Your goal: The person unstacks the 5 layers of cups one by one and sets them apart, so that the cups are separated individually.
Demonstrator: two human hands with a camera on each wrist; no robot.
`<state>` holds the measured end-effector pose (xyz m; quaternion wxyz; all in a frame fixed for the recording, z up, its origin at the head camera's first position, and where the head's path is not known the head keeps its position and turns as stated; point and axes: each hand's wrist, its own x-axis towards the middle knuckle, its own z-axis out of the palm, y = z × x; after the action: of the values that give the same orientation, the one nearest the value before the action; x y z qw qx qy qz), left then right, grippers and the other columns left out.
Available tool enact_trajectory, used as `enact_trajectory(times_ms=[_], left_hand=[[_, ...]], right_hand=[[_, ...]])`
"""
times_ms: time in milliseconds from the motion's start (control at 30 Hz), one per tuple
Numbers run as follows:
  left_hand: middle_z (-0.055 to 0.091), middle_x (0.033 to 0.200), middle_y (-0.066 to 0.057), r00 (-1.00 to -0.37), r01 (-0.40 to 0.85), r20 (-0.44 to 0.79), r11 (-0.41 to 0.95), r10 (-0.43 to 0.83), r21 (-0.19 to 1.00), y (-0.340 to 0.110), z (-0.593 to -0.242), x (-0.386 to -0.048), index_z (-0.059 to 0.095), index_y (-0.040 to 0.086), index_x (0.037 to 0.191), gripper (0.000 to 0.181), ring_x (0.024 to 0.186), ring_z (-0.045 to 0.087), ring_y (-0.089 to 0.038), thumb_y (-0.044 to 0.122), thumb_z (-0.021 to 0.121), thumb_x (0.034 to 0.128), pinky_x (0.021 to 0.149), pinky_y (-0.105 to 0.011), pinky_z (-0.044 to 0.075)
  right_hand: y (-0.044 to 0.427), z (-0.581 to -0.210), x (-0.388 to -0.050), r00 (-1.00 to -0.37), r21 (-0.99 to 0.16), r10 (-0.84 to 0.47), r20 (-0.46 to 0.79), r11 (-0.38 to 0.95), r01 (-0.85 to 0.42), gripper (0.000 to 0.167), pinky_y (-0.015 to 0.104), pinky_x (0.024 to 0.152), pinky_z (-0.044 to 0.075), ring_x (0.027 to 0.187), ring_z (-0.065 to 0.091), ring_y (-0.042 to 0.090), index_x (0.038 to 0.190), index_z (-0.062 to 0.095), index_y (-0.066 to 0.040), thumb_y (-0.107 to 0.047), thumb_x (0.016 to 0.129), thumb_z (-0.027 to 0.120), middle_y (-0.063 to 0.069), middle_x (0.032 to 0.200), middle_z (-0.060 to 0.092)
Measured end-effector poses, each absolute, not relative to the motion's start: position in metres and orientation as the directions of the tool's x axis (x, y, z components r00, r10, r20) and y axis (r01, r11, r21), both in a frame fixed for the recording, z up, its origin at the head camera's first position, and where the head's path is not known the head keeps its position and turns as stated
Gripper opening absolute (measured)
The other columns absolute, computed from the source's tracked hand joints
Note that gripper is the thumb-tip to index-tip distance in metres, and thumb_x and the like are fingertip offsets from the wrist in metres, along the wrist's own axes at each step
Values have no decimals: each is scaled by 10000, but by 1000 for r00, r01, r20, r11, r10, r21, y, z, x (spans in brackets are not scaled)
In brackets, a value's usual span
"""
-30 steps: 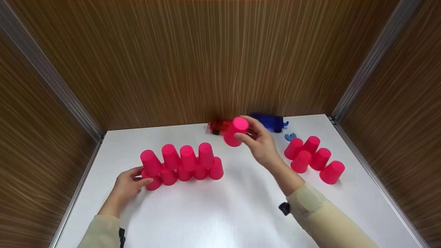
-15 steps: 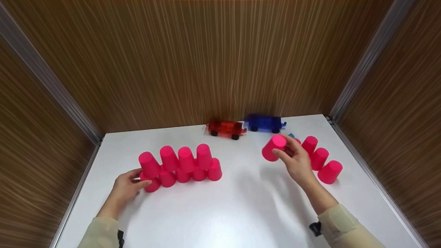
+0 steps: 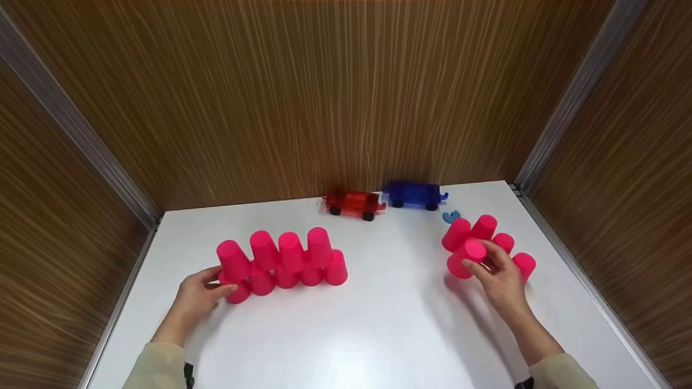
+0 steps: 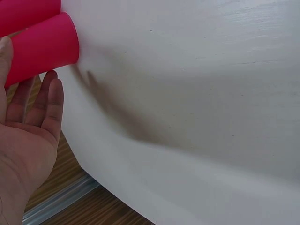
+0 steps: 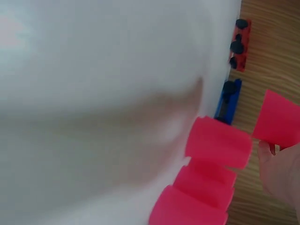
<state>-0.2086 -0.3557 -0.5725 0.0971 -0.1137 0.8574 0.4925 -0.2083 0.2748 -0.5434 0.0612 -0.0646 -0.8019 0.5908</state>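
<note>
In the head view, several upside-down pink cups [image 3: 319, 247] form two tiers at the left, the upper ones resting across the lower row. My left hand [image 3: 197, 297] holds the leftmost lower cup [image 3: 238, 292], thumb in front and fingers at its far side; the left wrist view shows the thumb against a pink cup [image 4: 44, 49]. At the right, my right hand [image 3: 503, 283] grips another upside-down pink cup [image 3: 459, 263] between thumb and fingers, above the table. Around it stand several pink cups [image 3: 456, 236], partly covered by the hand and held cup.
A red see-through toy wagon [image 3: 354, 202] and a blue one [image 3: 413, 194] stand along the back wall. Near the right cups lies a small curved light-blue piece [image 3: 451, 216]. Wood-grain walls [image 3: 346, 97] enclose the white table [image 3: 346, 335] at back and sides.
My right hand has carried its pink cup from the middle, before the red wagon, rightward and nearer to the right-hand cups. My left hand and the two tiers have hardly moved.
</note>
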Motion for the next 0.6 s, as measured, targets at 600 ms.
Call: enact_trajectory(times_ms=[600], left_hand=[[509,1533,-227,-947,-316,-305,472,-103,823,-354,-568,-208,432,72,1616,834,1328,565,-419,351,835,942,949,-424,603]], right_hand=[[308,-577,-189,-958,-936,272,-87,308,172,817,165,914,545,1432,466,349,1622,405,-202,-413,946,812,115,1584,460]])
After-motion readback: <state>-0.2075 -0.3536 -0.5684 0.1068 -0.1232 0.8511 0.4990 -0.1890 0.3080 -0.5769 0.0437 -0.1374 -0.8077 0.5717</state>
